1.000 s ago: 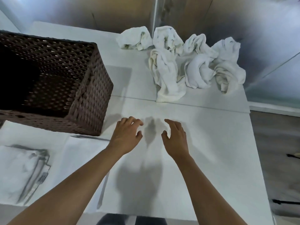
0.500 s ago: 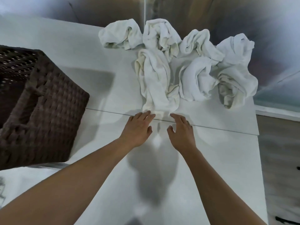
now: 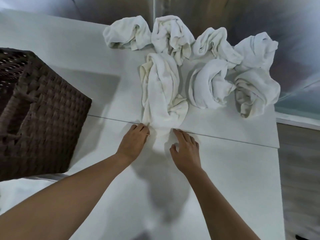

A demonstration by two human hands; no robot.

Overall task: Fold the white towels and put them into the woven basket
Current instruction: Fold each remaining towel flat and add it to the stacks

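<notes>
Several crumpled white towels lie in a heap at the far side of the white table point(image 3: 233, 170). The nearest towel point(image 3: 162, 94) is a long bunched roll whose near end reaches the table seam. My left hand point(image 3: 133, 141) has its fingertips closed on that end's left corner. My right hand point(image 3: 186, 149) rests just right of the same end with its fingers spread and holds nothing. The dark brown woven basket point(image 3: 43, 118) stands at the left, only partly in view.
More towels sit behind and to the right: one at the back left point(image 3: 126, 35), one at the back centre point(image 3: 171, 35), one at the right point(image 3: 256, 94). The table's right edge drops to a wooden floor point(image 3: 299, 170). A wall rises behind the heap.
Both hands have moved forward across the table to the nearest towel's near end. My view has shifted forward and right, so the basket has slid to the left edge.
</notes>
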